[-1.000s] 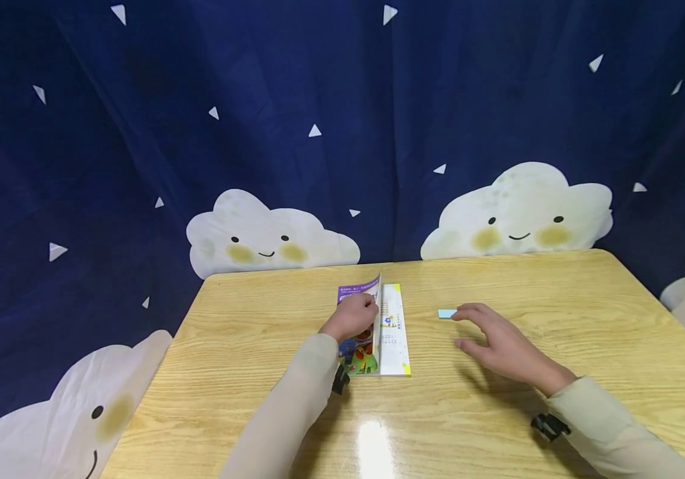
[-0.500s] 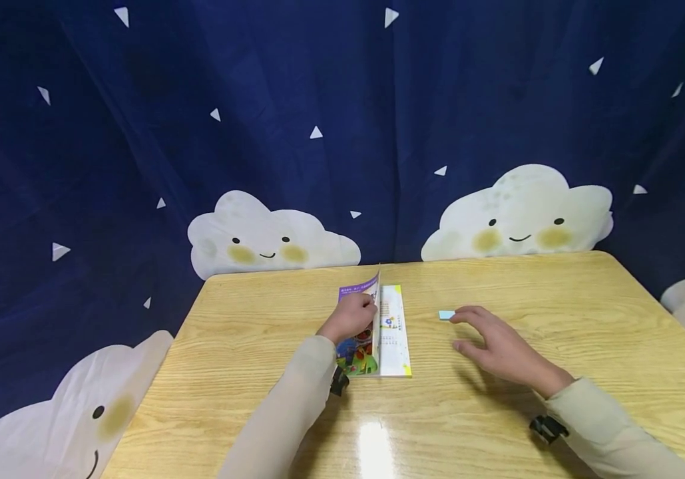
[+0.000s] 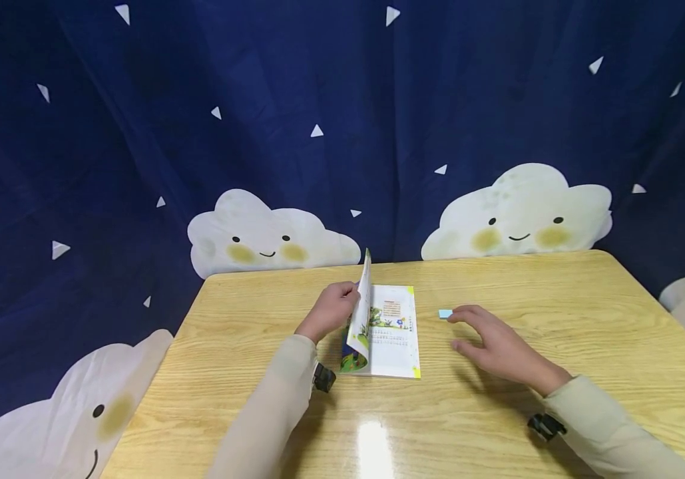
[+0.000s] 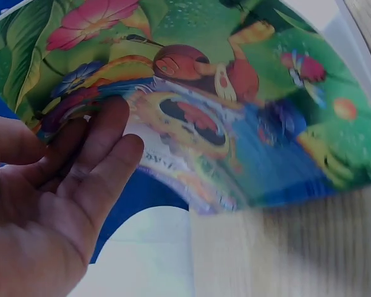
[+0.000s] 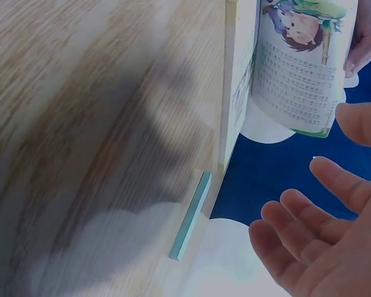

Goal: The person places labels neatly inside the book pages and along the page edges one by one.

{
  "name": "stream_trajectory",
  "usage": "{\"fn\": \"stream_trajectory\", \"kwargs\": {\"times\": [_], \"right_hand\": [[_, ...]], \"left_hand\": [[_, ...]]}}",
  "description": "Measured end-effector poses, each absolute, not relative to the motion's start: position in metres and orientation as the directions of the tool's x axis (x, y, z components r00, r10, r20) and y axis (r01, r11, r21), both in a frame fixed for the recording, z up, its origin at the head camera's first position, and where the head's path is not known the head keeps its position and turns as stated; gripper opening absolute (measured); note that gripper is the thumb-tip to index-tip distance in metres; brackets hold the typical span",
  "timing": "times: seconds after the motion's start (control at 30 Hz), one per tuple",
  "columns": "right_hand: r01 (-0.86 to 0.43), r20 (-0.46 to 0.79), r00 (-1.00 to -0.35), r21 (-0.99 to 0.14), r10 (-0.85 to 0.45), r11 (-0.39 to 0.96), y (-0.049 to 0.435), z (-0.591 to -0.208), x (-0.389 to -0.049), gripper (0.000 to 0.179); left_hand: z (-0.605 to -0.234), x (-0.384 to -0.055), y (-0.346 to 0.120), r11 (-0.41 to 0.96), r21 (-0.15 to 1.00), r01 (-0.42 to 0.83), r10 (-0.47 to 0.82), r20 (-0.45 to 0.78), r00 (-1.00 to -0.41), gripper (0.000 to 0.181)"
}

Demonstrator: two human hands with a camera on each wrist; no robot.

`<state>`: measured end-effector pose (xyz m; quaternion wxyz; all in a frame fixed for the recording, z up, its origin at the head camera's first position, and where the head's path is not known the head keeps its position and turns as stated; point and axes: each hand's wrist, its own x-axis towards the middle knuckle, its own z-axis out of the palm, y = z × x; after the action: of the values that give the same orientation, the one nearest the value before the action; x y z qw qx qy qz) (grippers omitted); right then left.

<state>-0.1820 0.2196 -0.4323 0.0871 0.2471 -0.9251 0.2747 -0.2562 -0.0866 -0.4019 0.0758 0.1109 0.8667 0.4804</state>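
Observation:
A picture book (image 3: 393,352) lies on the wooden table, its colourful front cover (image 4: 253,99) lifted upright and bowed to the left. My left hand (image 3: 331,309) holds the cover by its free edge; in the left wrist view the fingers (image 4: 111,130) curl against the cover and part of the grip is hidden behind it. An illustrated page with text shows on the right side of the book. My right hand (image 3: 500,349) hovers with loosely bent, spread fingers, holding nothing. Beyond its fingertips lies a small, thin light-blue block (image 5: 190,216), apart from the hand in the right wrist view.
The light wooden table (image 3: 246,319) reaches back to a dark blue curtain (image 3: 270,86) printed with smiling clouds and white triangles. Black straps with small devices (image 3: 546,426) sit at both wrists over pale sleeves. A bright light reflection lies on the table's front middle.
My left hand has moved left with the cover, which now stands more upright and shows more of the page underneath. The right hand and the light-blue block have stayed in place.

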Motion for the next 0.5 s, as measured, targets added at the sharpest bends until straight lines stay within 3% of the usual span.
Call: {"fn": "stream_trajectory", "kwargs": {"times": [0.5], "right_hand": [[-0.495, 0.280, -0.868, -0.451, -0.410, 0.742, 0.2218, -0.4311, -0.1796, 0.033]], "left_hand": [[-0.3978, -0.2455, -0.0847, 0.493, 0.870, 0.029, 0.106, -0.027, -0.994, 0.032]]}}
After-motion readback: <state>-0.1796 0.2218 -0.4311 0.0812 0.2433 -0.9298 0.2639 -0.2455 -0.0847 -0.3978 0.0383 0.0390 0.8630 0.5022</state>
